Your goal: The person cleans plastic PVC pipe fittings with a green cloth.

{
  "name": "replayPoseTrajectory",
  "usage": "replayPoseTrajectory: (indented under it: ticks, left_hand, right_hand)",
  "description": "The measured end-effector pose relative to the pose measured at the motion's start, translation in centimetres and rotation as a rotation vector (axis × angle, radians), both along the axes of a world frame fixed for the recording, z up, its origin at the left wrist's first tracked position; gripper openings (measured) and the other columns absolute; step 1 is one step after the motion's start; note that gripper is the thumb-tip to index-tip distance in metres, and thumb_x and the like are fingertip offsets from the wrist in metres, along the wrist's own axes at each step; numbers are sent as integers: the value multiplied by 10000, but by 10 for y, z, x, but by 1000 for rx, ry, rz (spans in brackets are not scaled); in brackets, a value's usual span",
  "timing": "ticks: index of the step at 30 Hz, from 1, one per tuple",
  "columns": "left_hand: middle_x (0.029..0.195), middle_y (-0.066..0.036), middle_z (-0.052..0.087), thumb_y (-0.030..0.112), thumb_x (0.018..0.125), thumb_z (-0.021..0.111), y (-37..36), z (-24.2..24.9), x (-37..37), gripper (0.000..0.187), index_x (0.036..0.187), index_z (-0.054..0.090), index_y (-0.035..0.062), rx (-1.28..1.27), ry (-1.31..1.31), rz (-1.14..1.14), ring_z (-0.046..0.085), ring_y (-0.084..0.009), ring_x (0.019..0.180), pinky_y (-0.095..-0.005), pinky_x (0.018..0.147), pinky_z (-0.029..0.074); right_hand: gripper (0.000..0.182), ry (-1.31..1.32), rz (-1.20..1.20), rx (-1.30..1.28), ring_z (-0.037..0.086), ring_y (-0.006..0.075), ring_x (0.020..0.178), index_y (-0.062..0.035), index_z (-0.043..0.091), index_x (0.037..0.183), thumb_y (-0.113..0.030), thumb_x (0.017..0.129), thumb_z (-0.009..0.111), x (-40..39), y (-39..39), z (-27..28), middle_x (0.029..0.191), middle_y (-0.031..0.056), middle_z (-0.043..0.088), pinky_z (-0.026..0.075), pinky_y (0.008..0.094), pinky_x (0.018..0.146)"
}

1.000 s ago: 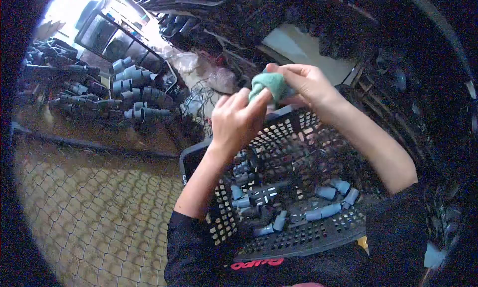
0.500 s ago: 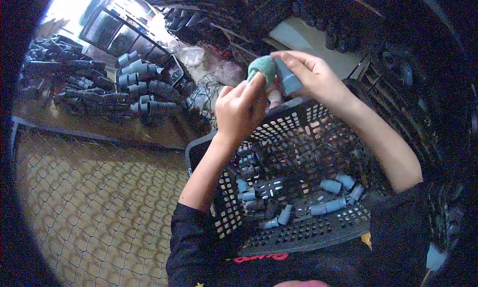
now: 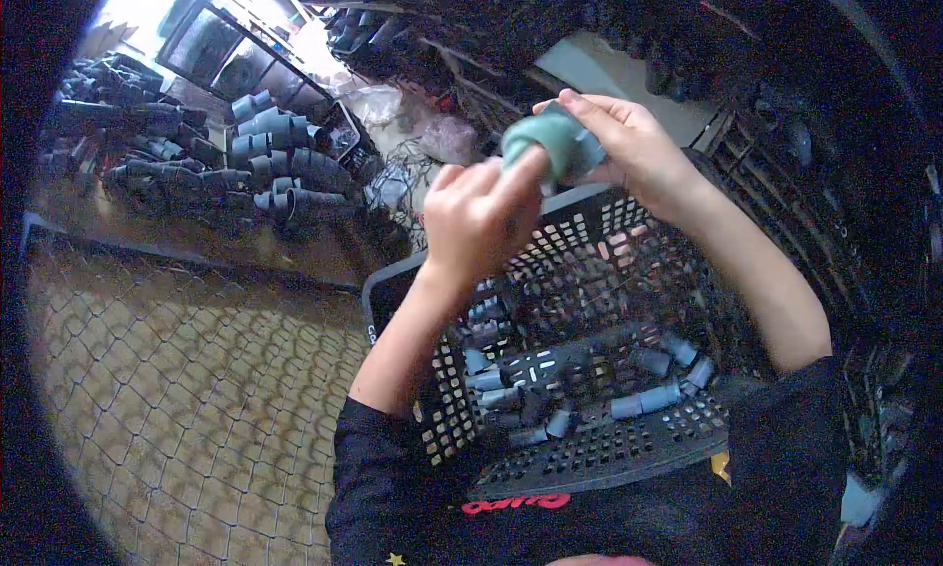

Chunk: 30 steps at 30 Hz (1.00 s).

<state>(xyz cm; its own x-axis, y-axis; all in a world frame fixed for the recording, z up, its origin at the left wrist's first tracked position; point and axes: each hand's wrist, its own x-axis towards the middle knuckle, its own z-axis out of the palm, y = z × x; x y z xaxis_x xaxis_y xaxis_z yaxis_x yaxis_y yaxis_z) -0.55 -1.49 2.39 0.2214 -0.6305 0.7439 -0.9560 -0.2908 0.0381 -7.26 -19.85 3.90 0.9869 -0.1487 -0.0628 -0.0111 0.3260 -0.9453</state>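
My left hand (image 3: 476, 217) is closed on a green cloth or pad (image 3: 540, 139), wrapped around its fingertips. My right hand (image 3: 643, 158) grips a blue-grey plastic pipe fitting (image 3: 589, 151), thumb on top. The green pad touches the near end of the fitting, and motion blurs both a little. Below my hands stands a black perforated plastic basket (image 3: 393, 268), close against my body. Several blue-grey pipe fittings (image 3: 660, 401) lie loose in the bottom of it.
At the left, many similar grey fittings (image 3: 285, 139) are heaped on a brown surface (image 3: 187, 252). Wire mesh (image 3: 196, 399) covers the lower left. Clear plastic bags (image 3: 378, 104) lie beyond the basket. Dark stacked material (image 3: 756, 202) lines the right side.
My left hand and the green pad have shifted slightly right, so the pad now covers more of the fitting. The fitting has turned in my right hand.
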Motion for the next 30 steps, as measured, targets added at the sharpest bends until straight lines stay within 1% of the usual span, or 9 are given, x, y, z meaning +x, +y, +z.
replayPoseTrajectory:
  ticks: [2,5,8,11,15,20,24,27,30]
  left_hand:
    - [679,4,577,154,749,670,4,1,6,306,1052,629,174,-19,37,55,576,-181,545,-344,520,411]
    - [803,-71,668,96,758,664,8,-4,-8,314,1069,622,87,122,55,-79,633,-230,634,-343,563,442]
    - [799,-72,665,119,785,652,9,3,-11,304,1086,618,95,126,69,26,635,-244,640,-350,566,452]
    - [836,-104,672,126,814,642,12,0,3,315,1124,611,81,58,120,100,639,-267,653,-366,588,474]
    - [792,-84,655,101,773,655,8,-5,-9,365,1134,607,73,53,123,-35,626,-251,625,-357,560,459]
    - [722,-5,588,133,704,688,2,-12,-18,370,1068,627,168,107,24,-120,597,-185,600,-338,533,439]
    - [691,-3,577,159,718,693,2,-6,-15,351,1062,628,158,115,-39,-30,587,-179,571,-330,519,438]
    - [673,-12,576,146,720,692,1,-13,-10,336,1049,626,140,39,65,47,582,-186,551,-322,507,436]
    - [666,-2,581,132,718,686,3,-19,-20,339,1050,632,173,141,10,-81,582,-167,546,-317,500,431]
  right_hand:
    - [342,-23,38,24,653,104,822,-84,641,1021,-398,979,512,-4,7,2,934,16,669,566,314,731]
    - [367,15,-44,-2,657,124,835,-43,631,1036,-382,986,501,3,4,-4,945,39,665,577,342,754]
    - [379,32,-31,-24,651,124,818,-26,626,1054,-376,990,496,5,7,-2,941,44,662,578,345,753]
    - [387,-12,23,18,646,113,802,-35,632,1069,-388,988,494,3,13,-7,938,30,663,567,312,725]
    - [401,7,102,-56,647,105,813,-31,645,1083,-392,986,503,9,6,-15,929,29,666,544,266,700]
    - [407,-61,-61,-88,612,73,739,-48,663,1032,-431,961,543,5,13,-3,888,7,662,507,242,663]
    - [386,83,-21,-81,582,58,670,-76,672,942,-440,958,545,0,6,-3,804,-12,655,477,226,621]
    - [391,92,-34,-73,570,55,640,-85,671,880,-448,955,546,-4,7,2,765,-20,652,468,222,603]
    - [431,111,-79,-79,581,64,657,-67,692,907,-471,947,547,-1,8,-2,789,-5,665,477,233,619]
